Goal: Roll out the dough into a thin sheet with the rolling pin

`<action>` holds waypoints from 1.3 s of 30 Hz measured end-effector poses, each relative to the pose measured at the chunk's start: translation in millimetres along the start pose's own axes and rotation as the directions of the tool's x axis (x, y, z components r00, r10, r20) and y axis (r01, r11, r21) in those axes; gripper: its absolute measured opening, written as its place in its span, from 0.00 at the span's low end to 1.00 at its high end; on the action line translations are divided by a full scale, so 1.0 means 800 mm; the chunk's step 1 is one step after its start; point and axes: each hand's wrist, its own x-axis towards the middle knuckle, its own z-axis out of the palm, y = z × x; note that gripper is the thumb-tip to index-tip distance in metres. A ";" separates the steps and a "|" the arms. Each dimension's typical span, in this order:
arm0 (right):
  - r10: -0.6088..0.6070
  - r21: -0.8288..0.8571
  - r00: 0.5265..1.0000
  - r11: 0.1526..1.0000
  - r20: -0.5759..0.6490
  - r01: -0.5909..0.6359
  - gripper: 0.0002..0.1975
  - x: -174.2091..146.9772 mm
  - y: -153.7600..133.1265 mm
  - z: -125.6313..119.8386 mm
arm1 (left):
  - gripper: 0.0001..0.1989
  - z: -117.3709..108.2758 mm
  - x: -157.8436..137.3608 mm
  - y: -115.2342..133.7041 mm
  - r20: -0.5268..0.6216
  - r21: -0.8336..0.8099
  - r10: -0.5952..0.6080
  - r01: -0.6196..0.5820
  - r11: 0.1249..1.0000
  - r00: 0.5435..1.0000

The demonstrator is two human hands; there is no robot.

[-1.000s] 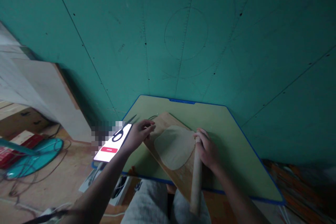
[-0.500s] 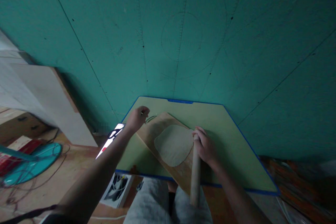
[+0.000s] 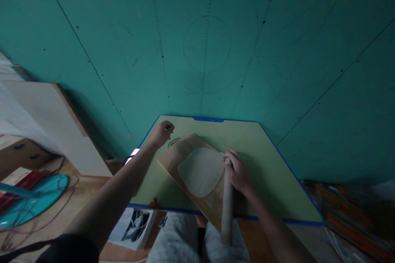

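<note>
A flat, rounded sheet of dough (image 3: pixel 201 172) lies on a wooden board (image 3: pixel 173 156), which is set at a slant on the table. My right hand (image 3: pixel 237 170) is closed around the upper end of a wooden rolling pin (image 3: pixel 227 213), at the dough's right edge. The pin's lower end reaches past the table's front edge, over my lap. My left hand (image 3: pixel 163 133) is raised beyond the board's far left side, fingers curled together. Whatever they may hold is too small and dark to make out. A thin, looped green thing (image 3: pixel 174 141) lies beside the board, below that hand.
The pale green table (image 3: pixel 262 164) has a blue rim and stands against a green wall (image 3: pixel 123 49). A lit phone (image 3: pixel 132 154) is at its left edge, partly behind my left forearm. Leftward are a leaning white panel (image 3: pixel 61 123), a turquoise disc (image 3: pixel 49 197) and tangled cables.
The view has shifted slightly. My left hand has moved a little farther from me, and its forearm now covers more of the phone. The right hand stays on the rolling pin.
</note>
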 end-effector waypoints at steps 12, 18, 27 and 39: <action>0.012 0.019 1.000 1.000 -0.006 -0.012 0.13 0.000 -0.004 -0.002 | 0.13 -0.004 0.000 -0.008 0.083 -0.085 -0.025 0.032 0.996 0.996; 0.001 0.032 1.000 0.999 -0.011 -0.001 0.13 0.001 -0.001 0.000 | 0.15 -0.006 0.000 -0.010 0.118 -0.004 -0.048 0.049 0.999 0.992; 0.011 0.028 1.000 1.000 0.012 -0.011 0.13 -0.001 -0.001 -0.001 | 0.15 -0.012 0.005 -0.010 0.076 0.368 -0.062 0.030 0.929 0.995; -0.052 0.106 0.986 0.992 -0.157 0.070 0.12 -0.003 0.000 -0.003 | 0.20 0.012 -0.018 -0.014 0.228 0.641 -0.143 -0.038 0.767 0.963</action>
